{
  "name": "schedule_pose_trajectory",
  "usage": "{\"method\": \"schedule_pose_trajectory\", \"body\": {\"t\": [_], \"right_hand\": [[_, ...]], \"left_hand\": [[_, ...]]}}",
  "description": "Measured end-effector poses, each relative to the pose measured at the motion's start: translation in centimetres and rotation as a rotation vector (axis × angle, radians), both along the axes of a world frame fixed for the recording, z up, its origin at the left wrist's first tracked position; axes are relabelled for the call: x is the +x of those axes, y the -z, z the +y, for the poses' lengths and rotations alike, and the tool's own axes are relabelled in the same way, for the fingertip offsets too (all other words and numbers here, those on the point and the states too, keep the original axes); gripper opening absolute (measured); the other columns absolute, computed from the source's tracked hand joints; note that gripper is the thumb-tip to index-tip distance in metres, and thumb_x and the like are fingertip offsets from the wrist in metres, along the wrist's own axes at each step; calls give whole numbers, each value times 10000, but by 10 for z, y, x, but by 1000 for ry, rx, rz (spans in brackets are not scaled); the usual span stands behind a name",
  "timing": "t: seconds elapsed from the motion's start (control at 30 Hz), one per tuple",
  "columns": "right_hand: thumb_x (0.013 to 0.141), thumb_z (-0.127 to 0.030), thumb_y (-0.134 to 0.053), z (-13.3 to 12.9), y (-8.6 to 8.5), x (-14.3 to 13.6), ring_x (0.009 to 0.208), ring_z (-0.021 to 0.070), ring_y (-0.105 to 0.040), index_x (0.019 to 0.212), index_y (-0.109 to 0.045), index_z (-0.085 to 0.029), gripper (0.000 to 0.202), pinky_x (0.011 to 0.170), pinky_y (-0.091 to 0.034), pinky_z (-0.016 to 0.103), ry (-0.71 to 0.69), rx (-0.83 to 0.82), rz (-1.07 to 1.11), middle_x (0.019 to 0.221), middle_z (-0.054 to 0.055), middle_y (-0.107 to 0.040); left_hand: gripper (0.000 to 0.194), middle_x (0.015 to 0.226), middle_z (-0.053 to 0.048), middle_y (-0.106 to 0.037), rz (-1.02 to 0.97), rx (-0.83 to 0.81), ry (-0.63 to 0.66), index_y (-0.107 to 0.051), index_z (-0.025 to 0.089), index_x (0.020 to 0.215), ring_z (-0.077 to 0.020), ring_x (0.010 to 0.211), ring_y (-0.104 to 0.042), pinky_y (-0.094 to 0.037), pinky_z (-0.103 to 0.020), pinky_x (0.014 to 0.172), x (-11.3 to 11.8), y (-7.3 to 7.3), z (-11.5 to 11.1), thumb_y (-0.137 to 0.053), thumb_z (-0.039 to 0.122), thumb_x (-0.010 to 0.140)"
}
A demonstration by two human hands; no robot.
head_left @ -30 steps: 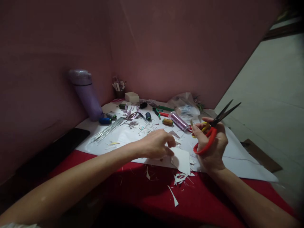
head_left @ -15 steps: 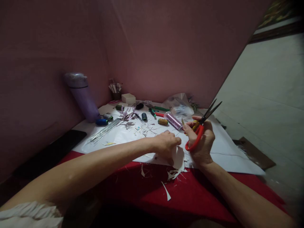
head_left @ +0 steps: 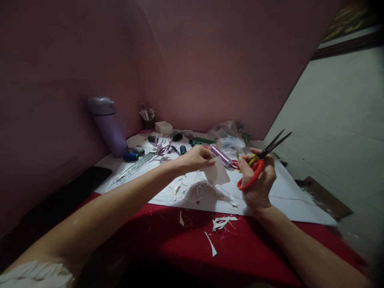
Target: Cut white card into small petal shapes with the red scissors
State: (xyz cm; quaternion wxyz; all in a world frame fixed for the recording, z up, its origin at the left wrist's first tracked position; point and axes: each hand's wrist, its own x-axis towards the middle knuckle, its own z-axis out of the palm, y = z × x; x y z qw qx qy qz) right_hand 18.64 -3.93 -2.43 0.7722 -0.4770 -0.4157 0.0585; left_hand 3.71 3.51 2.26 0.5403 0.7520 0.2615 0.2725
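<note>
My left hand (head_left: 196, 158) reaches across the white sheet and pinches a small squarish piece of white paper (head_left: 216, 173), which hangs tilted above the table. Paper scraps (head_left: 192, 193) lie scattered beneath it. In my right hand (head_left: 260, 182) is a pair of scissors (head_left: 255, 174) with red and yellow handles; its dark blades are parted and point up and away to the right. A spool of shiny pink thread (head_left: 220, 155) lies between my two hands.
Behind are several thread spools (head_left: 131, 156), a bundle of wire stems (head_left: 135, 167), a clear plastic bag (head_left: 229, 136) and a small white box (head_left: 163, 127). A purple bottle (head_left: 109, 130) stands at left. More scraps (head_left: 222, 223) lie on the red cloth (head_left: 168, 244).
My left hand has risen from the table near the front edge and moved away and slightly left, with the paper. Scraps it covered now show. My right hand still holds the scissors.
</note>
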Motion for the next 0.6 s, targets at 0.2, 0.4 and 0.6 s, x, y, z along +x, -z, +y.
{"method": "schedule_pose_trajectory", "body": {"t": [0.2,0.4,0.6], "right_hand": [[709,-203,-666,-1,2,-4,606,140,-564,953,-510,-211,290,599,-469,303,-116,-51,-16,717,-28,-562],[726,-214,-675,-9,2,-12,625,135,-552,963,-531,-231,278,627,-465,296,-189,-98,-67,743,-27,-568],[728,-196,-683,-15,1,-20,650,131,-549,963,-546,-241,276,649,-456,277,-293,-123,-75,778,-23,-565]], "left_hand": [[59,498,16,-493,-233,-299,-206,-560,133,580,-70,425,-444,-311,-182,398,-10,16,2,-614,119,562],[151,524,17,-512,-418,-516,-270,-517,143,595,-84,460,-498,-430,-223,471,-16,23,-2,-651,97,545],[112,751,-16,-621,-574,-377,-280,-639,147,651,-100,685,-576,-455,-240,649,-21,28,-10,-700,92,574]]}}
